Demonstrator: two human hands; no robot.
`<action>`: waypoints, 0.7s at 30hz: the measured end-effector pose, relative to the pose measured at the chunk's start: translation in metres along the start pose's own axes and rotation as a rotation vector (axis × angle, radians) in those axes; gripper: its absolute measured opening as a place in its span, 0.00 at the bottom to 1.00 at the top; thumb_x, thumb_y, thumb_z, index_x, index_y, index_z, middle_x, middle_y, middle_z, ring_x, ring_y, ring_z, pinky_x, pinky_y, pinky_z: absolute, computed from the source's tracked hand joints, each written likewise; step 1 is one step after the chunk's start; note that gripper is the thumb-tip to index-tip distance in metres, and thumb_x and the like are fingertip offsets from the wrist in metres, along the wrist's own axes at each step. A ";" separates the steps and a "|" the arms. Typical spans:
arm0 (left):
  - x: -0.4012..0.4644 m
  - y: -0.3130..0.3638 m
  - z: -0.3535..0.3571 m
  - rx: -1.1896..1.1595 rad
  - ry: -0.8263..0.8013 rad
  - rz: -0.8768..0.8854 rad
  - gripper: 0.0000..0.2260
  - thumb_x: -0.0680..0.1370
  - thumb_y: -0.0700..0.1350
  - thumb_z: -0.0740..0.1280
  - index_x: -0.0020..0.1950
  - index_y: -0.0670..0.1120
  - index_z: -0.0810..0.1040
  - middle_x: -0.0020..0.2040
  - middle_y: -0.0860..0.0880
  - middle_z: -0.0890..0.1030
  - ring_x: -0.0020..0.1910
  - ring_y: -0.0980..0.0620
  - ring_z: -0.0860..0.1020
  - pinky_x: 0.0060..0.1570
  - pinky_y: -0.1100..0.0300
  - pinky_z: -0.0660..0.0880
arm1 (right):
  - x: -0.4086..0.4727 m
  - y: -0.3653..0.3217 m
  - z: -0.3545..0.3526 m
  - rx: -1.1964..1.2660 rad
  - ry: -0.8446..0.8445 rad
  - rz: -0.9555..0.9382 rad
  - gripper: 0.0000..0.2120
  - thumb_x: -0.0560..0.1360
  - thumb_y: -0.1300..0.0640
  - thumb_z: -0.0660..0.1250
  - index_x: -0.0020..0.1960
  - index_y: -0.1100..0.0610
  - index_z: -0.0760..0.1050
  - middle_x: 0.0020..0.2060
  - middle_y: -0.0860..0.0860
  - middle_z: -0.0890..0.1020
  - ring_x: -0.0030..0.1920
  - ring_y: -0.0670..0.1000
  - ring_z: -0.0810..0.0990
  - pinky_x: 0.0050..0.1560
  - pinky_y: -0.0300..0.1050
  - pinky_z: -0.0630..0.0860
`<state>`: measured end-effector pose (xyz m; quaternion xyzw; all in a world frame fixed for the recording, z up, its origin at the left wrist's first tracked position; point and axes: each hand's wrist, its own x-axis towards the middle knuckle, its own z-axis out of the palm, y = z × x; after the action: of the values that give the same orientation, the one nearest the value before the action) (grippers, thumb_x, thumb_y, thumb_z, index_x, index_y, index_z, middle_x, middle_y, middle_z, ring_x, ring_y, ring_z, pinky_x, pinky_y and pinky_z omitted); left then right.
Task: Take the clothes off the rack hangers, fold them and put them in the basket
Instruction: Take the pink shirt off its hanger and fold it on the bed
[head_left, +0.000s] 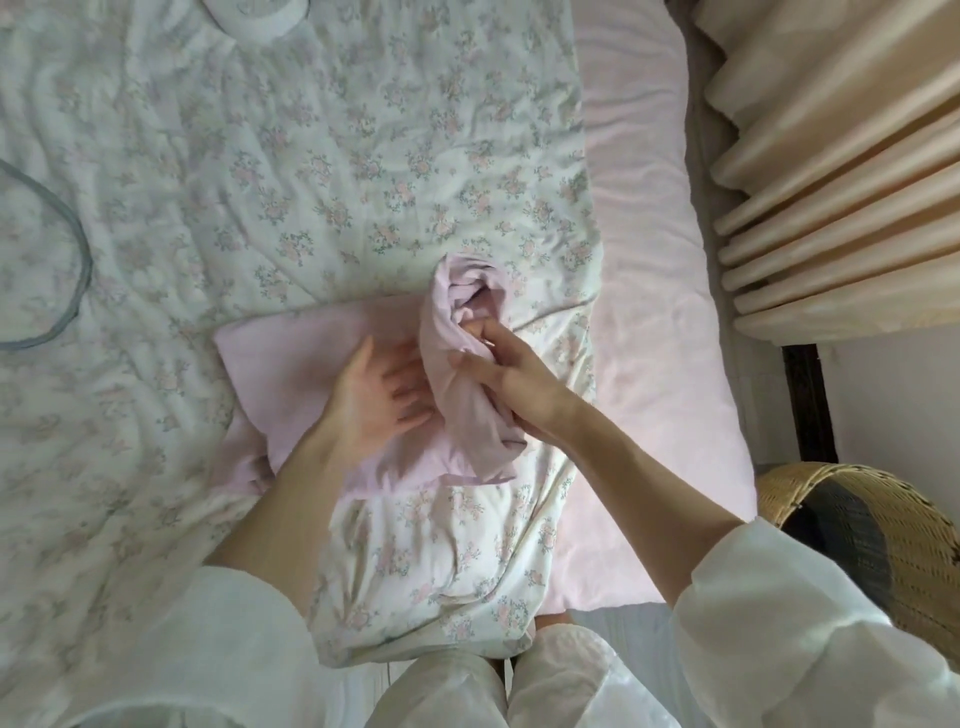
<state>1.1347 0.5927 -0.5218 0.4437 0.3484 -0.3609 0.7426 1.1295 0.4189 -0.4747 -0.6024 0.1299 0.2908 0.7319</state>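
Now my left hand (376, 400) is lying open, fingers spread, palm turned up against the pale pink soft garment (311, 353) on the floral quilted bedspread (260, 182). My right hand (511, 382) is gripping its bunched upright end, fingers curled into the folds. Farther right, the woven wicker basket (893, 530) is standing beside the bed.

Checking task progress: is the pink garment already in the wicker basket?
No, the pink garment lies on the floral bedspread, gripped by the right hand, apart from the wicker basket.
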 end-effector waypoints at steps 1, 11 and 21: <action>-0.003 0.005 -0.013 -0.078 -0.023 0.019 0.30 0.76 0.67 0.49 0.53 0.47 0.81 0.39 0.48 0.76 0.39 0.49 0.73 0.44 0.55 0.70 | 0.003 0.000 0.015 0.033 -0.053 0.018 0.06 0.77 0.64 0.63 0.45 0.55 0.70 0.37 0.51 0.76 0.36 0.47 0.76 0.36 0.37 0.74; -0.044 0.015 -0.095 -0.104 0.140 0.168 0.32 0.76 0.67 0.50 0.64 0.46 0.75 0.60 0.44 0.80 0.58 0.49 0.79 0.54 0.55 0.74 | 0.020 0.033 0.091 -0.046 0.075 0.082 0.10 0.77 0.67 0.59 0.46 0.58 0.77 0.49 0.54 0.80 0.53 0.54 0.78 0.59 0.50 0.74; -0.021 -0.005 -0.069 0.876 0.721 0.546 0.10 0.80 0.45 0.60 0.46 0.38 0.68 0.41 0.40 0.73 0.44 0.40 0.75 0.42 0.52 0.68 | 0.031 0.068 0.075 -1.229 0.172 -0.193 0.27 0.75 0.63 0.55 0.74 0.57 0.58 0.76 0.54 0.55 0.76 0.55 0.49 0.74 0.59 0.49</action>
<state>1.1065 0.6587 -0.5315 0.8735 0.2708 -0.0953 0.3932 1.1023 0.5060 -0.5286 -0.9434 -0.0579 0.1954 0.2617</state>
